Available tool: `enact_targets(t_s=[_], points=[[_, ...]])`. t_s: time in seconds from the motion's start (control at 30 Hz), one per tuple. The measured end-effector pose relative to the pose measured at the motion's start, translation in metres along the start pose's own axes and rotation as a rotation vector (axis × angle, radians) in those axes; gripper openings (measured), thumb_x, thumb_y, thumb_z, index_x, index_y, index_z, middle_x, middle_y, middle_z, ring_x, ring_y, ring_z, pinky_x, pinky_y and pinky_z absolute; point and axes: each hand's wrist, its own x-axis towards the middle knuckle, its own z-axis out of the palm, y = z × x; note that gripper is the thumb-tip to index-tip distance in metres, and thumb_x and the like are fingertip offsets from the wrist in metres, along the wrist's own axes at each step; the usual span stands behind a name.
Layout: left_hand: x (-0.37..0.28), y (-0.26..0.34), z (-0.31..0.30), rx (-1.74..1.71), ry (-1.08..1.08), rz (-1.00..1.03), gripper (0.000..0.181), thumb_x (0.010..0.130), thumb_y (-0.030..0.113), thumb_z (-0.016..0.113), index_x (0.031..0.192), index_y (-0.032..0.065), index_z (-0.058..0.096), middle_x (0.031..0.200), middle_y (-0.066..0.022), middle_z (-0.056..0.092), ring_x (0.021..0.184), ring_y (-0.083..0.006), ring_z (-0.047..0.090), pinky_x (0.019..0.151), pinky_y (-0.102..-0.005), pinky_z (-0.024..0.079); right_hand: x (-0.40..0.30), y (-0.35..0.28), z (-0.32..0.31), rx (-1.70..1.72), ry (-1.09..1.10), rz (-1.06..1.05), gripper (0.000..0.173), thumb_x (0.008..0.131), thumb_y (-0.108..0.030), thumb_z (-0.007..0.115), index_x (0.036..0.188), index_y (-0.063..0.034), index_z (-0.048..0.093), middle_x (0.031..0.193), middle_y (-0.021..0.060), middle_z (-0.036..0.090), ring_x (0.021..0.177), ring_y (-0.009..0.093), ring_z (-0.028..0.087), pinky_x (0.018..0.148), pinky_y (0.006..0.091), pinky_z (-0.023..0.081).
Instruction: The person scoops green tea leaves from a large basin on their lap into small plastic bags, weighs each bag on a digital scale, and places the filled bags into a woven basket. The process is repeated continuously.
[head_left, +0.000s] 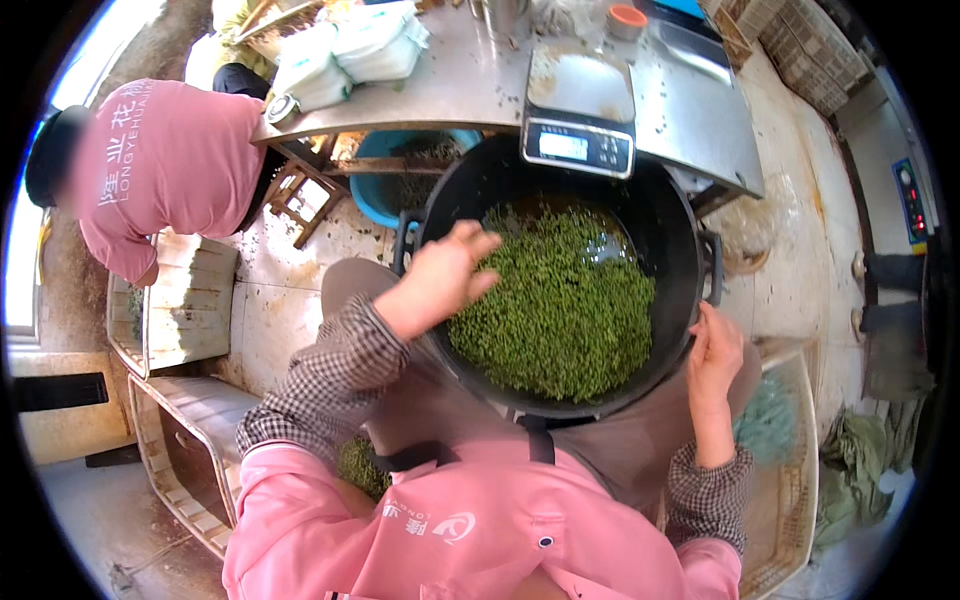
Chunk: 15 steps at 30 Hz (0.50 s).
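A large black basin stands before me between my knees. Small green berries, perhaps green peppercorns, fill much of it, with brownish liquid showing at the far side. Over the left part of the berries is my left hand, fingers apart and holding nothing; it looks slightly blurred. My right hand pinches the basin's rim just below the right handle, with its fingers curled. The basin's far edge passes under a digital scale, which sits at the edge of a metal table.
Under the table is a blue tub with dark material, near a wooden stool. A person in pink bends over white crates at left. Another crate stands at my right. White bags lie on the table.
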Motion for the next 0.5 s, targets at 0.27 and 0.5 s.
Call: enact_targets(t_s=[0.27,0.5], points=[[0.102,-0.161,-0.143,0.327,0.733,-0.326,0.043,0.076,0.028,0.07,0.111,0.0061,0.059,0.108,-0.0158,0.057,0.103,-0.0302,0.054,0.088,-0.038,0.045,0.027,-0.002,0.04,-0.036,0.121,-0.199,0.022,0.081,0.003,0.053,0.101,-0.0014,0.061,0.092,0.0121,0.063,0.09,0.03,0.059,0.082,0.0392,0.042],[0.121,-0.272,-0.197,0.51,0.391,-0.486,0.07,0.073,0.043,0.072,0.128,0.0063,0.048,0.129,-0.0138,0.044,0.123,-0.0328,0.037,0.097,-0.0468,0.038,0.036,0.002,0.053,0.028,0.088,-0.124,0.018,0.08,0.006,0.054,0.096,0.0019,0.061,0.091,0.0153,0.062,0.09,0.032,0.059,0.082,0.0396,0.044]])
